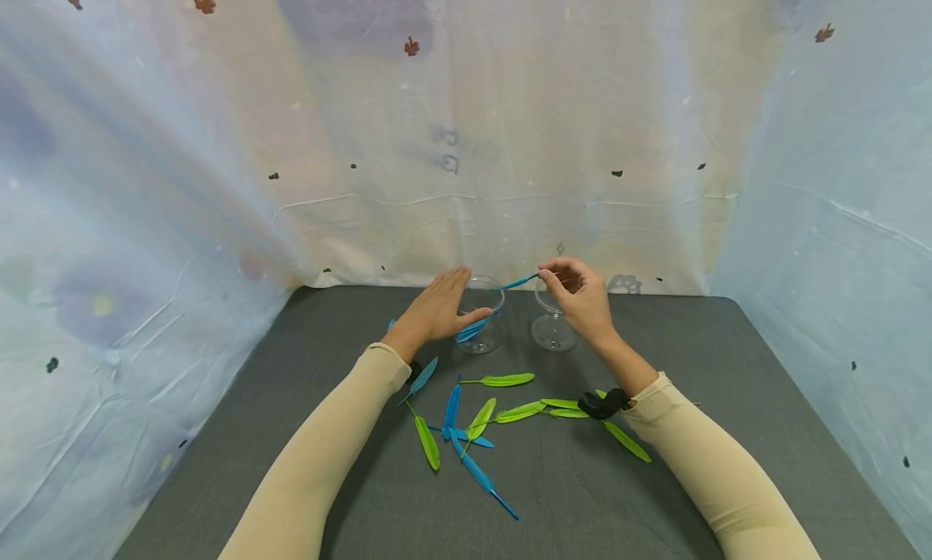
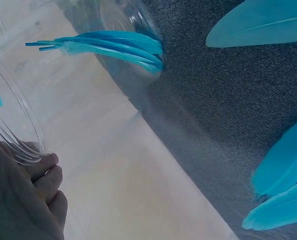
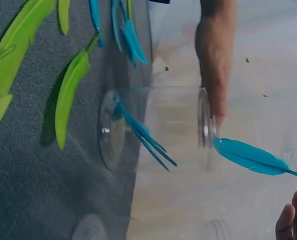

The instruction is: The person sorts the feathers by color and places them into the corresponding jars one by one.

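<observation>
My left hand [image 1: 434,309] holds the rim of a clear cylindrical jar [image 1: 492,339], its thumb at the near side and its fingers at the far side. Several blue feathers [image 3: 143,135] lean inside this jar, quills upward. With thumb and fingertips, my right hand [image 1: 582,297] pinches the quill of another blue feather [image 3: 251,157]. That feather slants down to the left, its vane tip at the jar's mouth. A second clear jar [image 1: 555,333] stands just right of the first, partly behind my right hand.
Loose green feathers [image 1: 518,413] and blue feathers [image 1: 473,464] lie scattered on the dark grey table [image 1: 582,503] in front of the jars. More blue feathers [image 2: 283,155] lie near my left wrist. A patterned curtain [image 1: 510,139] hangs behind the table and along its sides.
</observation>
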A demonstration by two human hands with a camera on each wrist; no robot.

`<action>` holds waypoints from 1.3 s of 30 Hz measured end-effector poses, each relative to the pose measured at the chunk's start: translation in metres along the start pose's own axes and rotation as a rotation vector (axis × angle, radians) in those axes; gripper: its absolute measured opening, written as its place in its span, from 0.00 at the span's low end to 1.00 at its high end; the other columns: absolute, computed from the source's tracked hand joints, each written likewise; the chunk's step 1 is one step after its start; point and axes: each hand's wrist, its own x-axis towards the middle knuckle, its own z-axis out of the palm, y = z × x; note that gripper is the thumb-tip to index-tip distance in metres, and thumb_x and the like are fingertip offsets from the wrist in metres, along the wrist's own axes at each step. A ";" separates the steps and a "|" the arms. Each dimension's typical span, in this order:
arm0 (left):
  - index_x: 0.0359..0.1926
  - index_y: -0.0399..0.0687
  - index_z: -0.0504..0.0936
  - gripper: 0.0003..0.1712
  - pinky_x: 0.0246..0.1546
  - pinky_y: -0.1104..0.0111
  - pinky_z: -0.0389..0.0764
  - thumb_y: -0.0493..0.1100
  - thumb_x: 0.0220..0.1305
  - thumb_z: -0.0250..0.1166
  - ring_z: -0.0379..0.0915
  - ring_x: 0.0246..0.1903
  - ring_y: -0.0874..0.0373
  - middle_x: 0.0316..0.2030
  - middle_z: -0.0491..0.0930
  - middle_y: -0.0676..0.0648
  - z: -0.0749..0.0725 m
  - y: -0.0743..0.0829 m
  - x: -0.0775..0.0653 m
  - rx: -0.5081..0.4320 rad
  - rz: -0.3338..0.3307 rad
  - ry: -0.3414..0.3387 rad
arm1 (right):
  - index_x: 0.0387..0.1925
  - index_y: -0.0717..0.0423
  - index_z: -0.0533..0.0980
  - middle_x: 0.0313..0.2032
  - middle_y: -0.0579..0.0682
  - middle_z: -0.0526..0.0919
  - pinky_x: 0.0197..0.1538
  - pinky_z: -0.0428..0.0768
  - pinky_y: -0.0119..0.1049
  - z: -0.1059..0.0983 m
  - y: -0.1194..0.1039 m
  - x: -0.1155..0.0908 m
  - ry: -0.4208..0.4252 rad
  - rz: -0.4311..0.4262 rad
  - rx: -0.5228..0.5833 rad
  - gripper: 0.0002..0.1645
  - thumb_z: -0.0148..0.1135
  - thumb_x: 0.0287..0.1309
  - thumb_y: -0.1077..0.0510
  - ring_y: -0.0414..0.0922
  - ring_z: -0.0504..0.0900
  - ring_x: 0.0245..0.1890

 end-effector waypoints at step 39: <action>0.88 0.43 0.42 0.62 0.87 0.55 0.38 0.81 0.75 0.46 0.37 0.86 0.48 0.87 0.42 0.42 0.001 -0.001 0.000 0.007 0.003 0.005 | 0.53 0.60 0.88 0.48 0.57 0.90 0.42 0.87 0.34 0.045 0.062 0.023 -0.215 0.222 -0.199 0.13 0.68 0.75 0.57 0.50 0.89 0.40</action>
